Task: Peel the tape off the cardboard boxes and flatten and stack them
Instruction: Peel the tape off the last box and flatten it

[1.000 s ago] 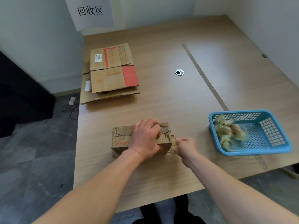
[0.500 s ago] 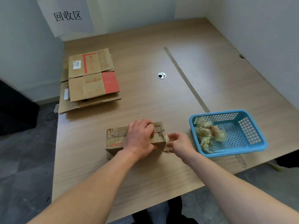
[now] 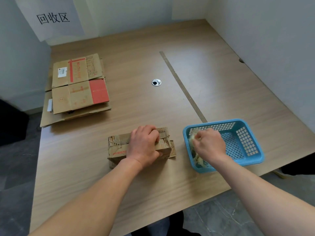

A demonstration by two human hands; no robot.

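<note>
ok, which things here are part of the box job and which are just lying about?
Job: taped box, gripped by left hand; right hand pinching peeled tape; blue basket; flattened box stack.
Lying about: cable grommet, wall sign, inlaid metal strip.

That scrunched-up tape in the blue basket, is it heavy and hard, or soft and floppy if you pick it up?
Probably light and floppy: the tape is thin, see-through and crumpled into loose wads. It may cling, since the pieces bunch together under the right hand. It likely won't roll; it slumps against the basket wall.
</note>
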